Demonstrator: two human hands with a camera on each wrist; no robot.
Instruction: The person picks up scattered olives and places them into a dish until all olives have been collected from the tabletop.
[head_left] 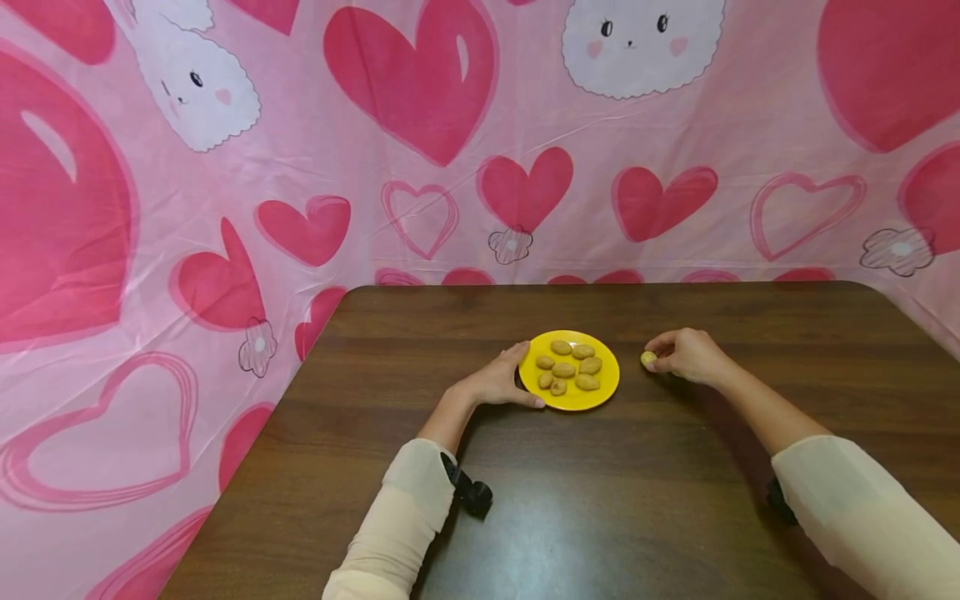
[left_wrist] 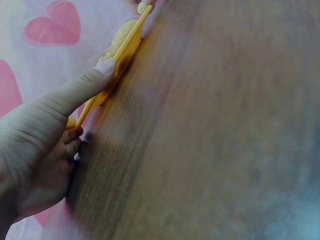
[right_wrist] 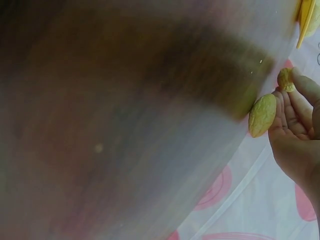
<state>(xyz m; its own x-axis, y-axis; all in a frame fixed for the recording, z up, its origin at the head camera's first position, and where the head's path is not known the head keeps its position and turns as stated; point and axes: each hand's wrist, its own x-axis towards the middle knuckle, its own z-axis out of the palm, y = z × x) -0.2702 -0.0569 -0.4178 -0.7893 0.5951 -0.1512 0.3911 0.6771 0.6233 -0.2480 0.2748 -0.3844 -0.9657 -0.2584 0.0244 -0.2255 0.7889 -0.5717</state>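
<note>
On the brown table lies a round yellow plate (head_left: 610, 377) bearing several small, tan, wrinkled oval pieces (head_left: 563, 370). My left hand (head_left: 495, 379) grips the plate's left side, its thumb on the near rim. The left wrist view shows that thumb over the rim of the tilted-looking plate (left_wrist: 131, 54). To the right of the plate, my right hand (head_left: 693, 357) pinches a small oval piece (head_left: 648, 358). In the right wrist view a second oval piece (right_wrist: 262, 116) is beside the lower fingers; whether they hold it I cannot tell.
The brown wooden table (head_left: 600, 483) extends around the plate and both forearms. Behind it and along its left side hangs a pink cloth (head_left: 450, 217) with hearts and white animal faces. A black wrist camera (head_left: 472, 493) is strapped under the left sleeve.
</note>
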